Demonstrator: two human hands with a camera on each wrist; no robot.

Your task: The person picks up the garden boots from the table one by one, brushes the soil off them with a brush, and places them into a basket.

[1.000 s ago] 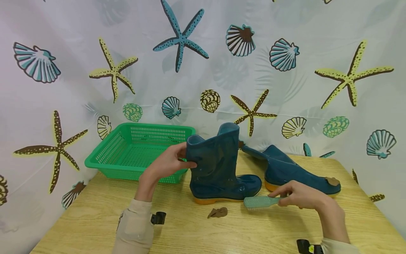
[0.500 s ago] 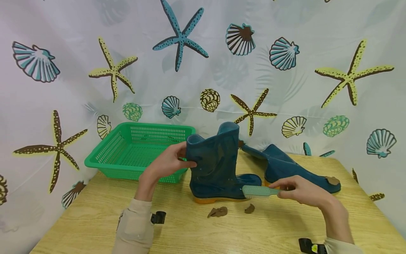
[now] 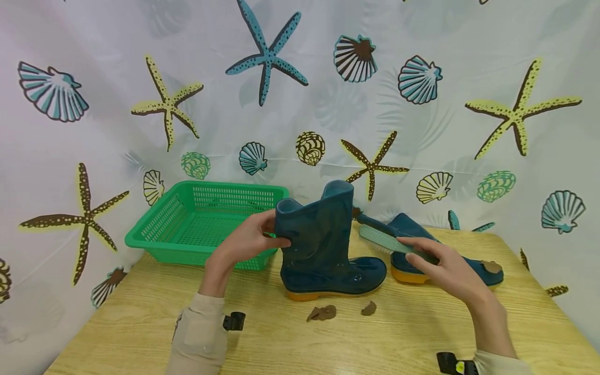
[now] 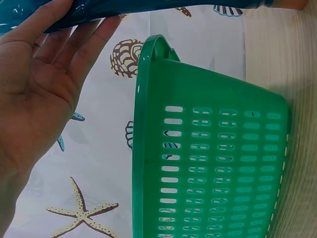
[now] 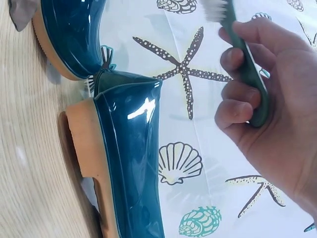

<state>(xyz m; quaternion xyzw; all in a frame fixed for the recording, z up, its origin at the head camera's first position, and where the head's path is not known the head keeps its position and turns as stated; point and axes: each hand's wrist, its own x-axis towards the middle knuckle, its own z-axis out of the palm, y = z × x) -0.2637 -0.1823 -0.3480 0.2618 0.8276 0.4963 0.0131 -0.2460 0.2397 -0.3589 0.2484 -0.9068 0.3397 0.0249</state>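
Observation:
A dark blue rubber boot [image 3: 319,245] with an orange sole stands upright mid-table. My left hand [image 3: 250,238] grips the boot's shaft on its left side, thumb across the front; the left wrist view shows the fingers [image 4: 89,44] along the boot's surface. A pale green scrubbing brush [image 3: 378,238] is in my right hand [image 3: 440,263], raised above the table to the right of the boot, bristles facing down. In the right wrist view the fingers curl round the brush's handle [image 5: 250,74]. Two brown mud-like lumps [image 3: 322,313] lie on the table before the boot.
A second blue boot [image 3: 414,229] lies on its side at the back right, partly behind my right hand, with a brown lump [image 3: 491,267] on its toe. A green slotted basket [image 3: 161,247] stands at the left. A patterned curtain [image 3: 300,114] hangs behind the table.
A brown lump dropped from the boot's toe area onto the table. The brush then rose from the boot's toe up and away in my right hand. My left hand and the upright boot stayed put.

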